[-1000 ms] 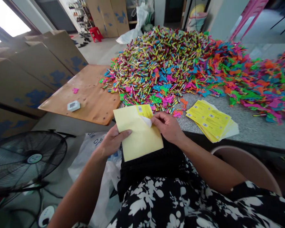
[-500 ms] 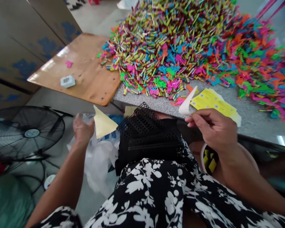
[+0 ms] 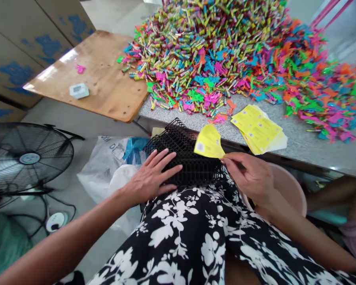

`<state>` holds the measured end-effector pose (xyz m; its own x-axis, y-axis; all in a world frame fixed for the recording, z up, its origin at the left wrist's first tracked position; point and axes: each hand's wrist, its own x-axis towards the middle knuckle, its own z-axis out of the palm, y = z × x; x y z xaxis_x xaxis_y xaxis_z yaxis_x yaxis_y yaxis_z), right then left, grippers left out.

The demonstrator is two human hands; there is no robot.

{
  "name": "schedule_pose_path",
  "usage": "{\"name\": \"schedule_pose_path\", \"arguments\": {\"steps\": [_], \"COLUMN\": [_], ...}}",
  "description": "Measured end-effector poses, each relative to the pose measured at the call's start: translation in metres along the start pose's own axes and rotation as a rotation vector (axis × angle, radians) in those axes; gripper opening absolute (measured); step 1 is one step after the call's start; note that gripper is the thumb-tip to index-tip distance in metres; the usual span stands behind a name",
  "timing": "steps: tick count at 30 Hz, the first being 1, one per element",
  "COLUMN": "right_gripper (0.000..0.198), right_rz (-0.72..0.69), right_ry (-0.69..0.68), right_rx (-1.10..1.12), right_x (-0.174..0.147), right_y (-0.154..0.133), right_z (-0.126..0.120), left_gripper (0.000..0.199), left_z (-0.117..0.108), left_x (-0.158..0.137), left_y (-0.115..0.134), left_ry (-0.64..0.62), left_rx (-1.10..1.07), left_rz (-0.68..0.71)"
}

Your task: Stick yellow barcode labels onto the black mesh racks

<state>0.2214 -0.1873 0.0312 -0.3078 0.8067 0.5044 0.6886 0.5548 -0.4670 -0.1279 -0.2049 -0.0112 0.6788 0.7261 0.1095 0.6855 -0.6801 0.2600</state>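
Observation:
My left hand (image 3: 156, 174) lies flat with its fingers spread on a black plastic mesh (image 3: 192, 168) across my lap. Between thumb and fingers, my right hand (image 3: 252, 174) pinches a corner of a curved yellow printed label (image 3: 209, 140), held above the mesh's right part. A fanned stack of yellow printed sheets (image 3: 258, 128) rests on the grey speckled tabletop (image 3: 302, 152), just beyond my right hand. Behind it spreads a big heap of small colourful plastic pieces and wrapped sticks (image 3: 190, 55).
A wooden board (image 3: 106, 75) bearing a small white box (image 3: 79, 91) and a pink piece adjoins the table. At left stands a black fan (image 3: 29, 158), with plastic bags (image 3: 97, 166) on the floor. A pale bucket (image 3: 287, 186) sits below my right forearm, near another person's leg.
My left hand has come right and down from beside a pale yellow paper piece onto the mesh. That piece no longer shows there. My right hand has moved left with its label.

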Motion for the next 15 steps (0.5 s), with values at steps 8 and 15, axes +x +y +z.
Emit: {"name": "schedule_pose_path", "arguments": {"steps": [8,15], "right_gripper": [0.006,0.011], "right_rz": [-0.188,-0.254], "right_ry": [-0.086,-0.245], "right_rx": [-0.048,-0.142], "right_x": [0.004,0.0], "right_y": [-0.007,-0.01], "right_z": [0.001,0.006], "left_gripper": [0.061,0.083], "left_z": [-0.005,0.011], "left_x": [0.032,0.029], "left_y": [0.002,0.012], "left_ry": [0.136,0.229], "left_rx": [-0.002,-0.15], "left_rz": [0.051,0.008]}}
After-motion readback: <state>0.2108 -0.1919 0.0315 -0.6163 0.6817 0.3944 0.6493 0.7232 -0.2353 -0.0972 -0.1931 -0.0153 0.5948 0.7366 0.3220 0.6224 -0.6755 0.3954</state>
